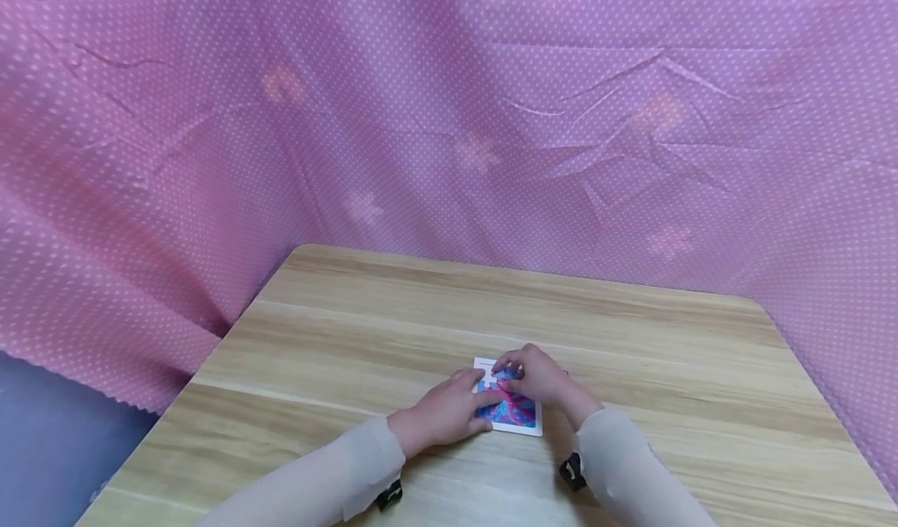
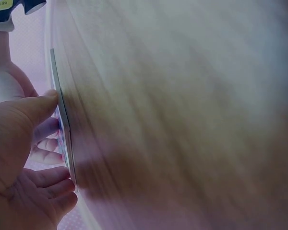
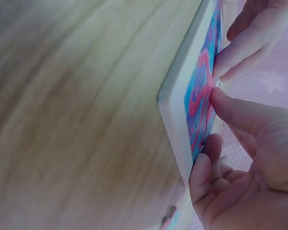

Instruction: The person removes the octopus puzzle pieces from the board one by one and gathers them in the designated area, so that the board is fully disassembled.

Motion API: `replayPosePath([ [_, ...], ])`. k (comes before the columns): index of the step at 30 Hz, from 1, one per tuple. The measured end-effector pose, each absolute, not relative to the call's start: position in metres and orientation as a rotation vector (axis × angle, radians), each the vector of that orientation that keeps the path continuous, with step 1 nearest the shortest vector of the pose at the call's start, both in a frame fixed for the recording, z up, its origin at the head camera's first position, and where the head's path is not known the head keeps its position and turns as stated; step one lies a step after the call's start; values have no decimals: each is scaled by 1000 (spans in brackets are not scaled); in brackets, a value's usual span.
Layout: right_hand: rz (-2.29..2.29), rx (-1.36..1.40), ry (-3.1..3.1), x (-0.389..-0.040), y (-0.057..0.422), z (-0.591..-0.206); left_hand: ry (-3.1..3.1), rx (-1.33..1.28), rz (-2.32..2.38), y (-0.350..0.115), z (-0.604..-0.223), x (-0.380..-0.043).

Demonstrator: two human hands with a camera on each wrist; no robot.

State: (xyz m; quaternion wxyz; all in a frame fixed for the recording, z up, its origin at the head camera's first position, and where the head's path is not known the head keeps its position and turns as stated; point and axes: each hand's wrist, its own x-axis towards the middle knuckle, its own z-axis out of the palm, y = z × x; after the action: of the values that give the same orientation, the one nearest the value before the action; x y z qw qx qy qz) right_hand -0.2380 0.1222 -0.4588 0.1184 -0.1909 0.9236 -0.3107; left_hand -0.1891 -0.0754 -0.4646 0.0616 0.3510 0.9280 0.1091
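Note:
A small jigsaw puzzle [image 1: 515, 412] with a pink and blue picture lies in a white-bordered tray [image 1: 528, 431] on the table. At its left side rests my left hand [image 1: 449, 408], fingers extended, with the thumb at the near edge and a fingertip on the picture. My right hand [image 1: 539, 375] reaches over the upper right part. Its bent thumb and fingers pinch a blue puzzle piece [image 1: 510, 373] low against the tray. A pale, bare patch [image 1: 487, 373] shows at the upper left of the tray. The right wrist view shows thumb and fingertips right at the picture [image 3: 199, 103].
Another loose piece [image 3: 170, 218] lies on the table beyond the tray, mostly hidden by the right hand in the head view. The wooden table [image 1: 337, 332] has rounded far corners. A pink dotted curtain [image 1: 449, 122] hangs behind and around it.

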Motion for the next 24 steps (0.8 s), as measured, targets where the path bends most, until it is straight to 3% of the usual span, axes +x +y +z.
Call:
replayPosePath([
  [24, -1123, -475, 2645, -241, 133, -457, 2786, 1037, 349, -75, -463, -189],
])
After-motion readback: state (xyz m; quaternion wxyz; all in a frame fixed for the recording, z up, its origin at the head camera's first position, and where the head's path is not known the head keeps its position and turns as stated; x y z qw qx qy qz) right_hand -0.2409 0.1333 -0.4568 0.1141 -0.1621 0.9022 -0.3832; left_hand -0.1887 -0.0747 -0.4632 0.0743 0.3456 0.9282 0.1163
